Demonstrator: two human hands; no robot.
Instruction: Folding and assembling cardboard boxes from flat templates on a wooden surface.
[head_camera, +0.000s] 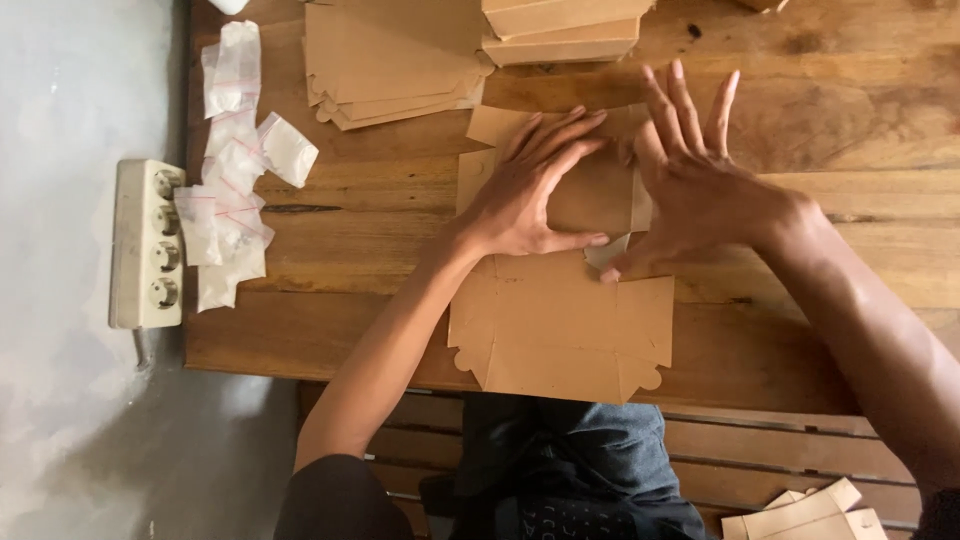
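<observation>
Folding stage, judging by the flat brown cardboard box blank (560, 320) lying near-centre on the wooden table (800, 330). Left hand (530, 195) pressing flat, fingers spread, gripping nothing. Right hand (690, 180) splayed, thumb lifting a side flap. Next, probably: creasing that flap upright. Far left: small plastic bags (235, 170).

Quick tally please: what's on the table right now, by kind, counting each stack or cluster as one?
Flat brown cardboard box blank under both hands: 1
Stack of flat brown blanks: 1
Folded brown boxes, stacked: 2
Cluster of small white plastic bags: 1
White power strip: 1
Total: 6
The left hand and right hand press on the blank.
</observation>
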